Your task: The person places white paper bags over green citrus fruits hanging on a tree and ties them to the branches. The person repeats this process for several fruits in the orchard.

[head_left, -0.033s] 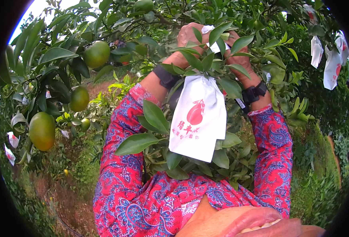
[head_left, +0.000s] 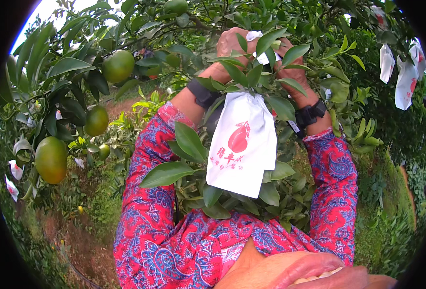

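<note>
Both my arms reach up among the leaves of a citrus tree. My left hand [head_left: 231, 47] is curled at the branch, its fingertips partly behind leaves. Opposite it, my right hand [head_left: 295, 73] is bent inward, also partly covered by foliage. Between the two hands shows a white paper fruit bag [head_left: 263, 58], pinched from both sides; most of it and whatever lies inside are hidden. Below my hands hangs another white fruit bag [head_left: 242, 159] with a red fruit print, its gathered top among the leaves, and neither hand touches it.
Several green-yellow citrus fruits [head_left: 51, 160] hang uncovered at the left. More white bags [head_left: 406, 83] hang at the far right, and small ones [head_left: 11, 188] at the left edge. Leafy twigs [head_left: 168, 174] stick out before my chest. Grass and soil lie beneath.
</note>
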A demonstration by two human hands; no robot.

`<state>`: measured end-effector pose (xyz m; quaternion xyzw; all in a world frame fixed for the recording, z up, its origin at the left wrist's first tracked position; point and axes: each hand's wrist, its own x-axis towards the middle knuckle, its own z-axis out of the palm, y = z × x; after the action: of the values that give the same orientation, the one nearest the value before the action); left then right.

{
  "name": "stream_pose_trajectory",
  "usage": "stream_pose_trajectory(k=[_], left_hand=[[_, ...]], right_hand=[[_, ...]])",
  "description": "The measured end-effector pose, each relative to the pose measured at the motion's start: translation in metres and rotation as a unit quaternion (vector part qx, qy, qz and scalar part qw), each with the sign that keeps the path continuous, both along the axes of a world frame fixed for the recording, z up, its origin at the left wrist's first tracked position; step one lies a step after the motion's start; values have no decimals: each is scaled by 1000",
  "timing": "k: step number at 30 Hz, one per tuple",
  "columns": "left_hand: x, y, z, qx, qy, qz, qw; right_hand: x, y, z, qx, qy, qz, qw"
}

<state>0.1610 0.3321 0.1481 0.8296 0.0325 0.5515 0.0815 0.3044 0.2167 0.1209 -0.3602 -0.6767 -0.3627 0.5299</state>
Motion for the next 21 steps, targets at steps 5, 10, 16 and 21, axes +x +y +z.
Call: stream_pose_trajectory(k=[5,10,16,21], left_hand=[[-3,-1,2,-114,18,-16,993],[-11,-4,3,-129,21,-63,989],[-14,5,3,-67,63,-64,994],[-17,14,5,152,87,-31,984]], right_hand=[[-3,-4,-1,-112,19,-69,991],[-10,-6,2,-15,-18,-11,1000],[-20,-15,4,-45,-36,31,998],[-23,-20,2,-78,-73,-22,994]])
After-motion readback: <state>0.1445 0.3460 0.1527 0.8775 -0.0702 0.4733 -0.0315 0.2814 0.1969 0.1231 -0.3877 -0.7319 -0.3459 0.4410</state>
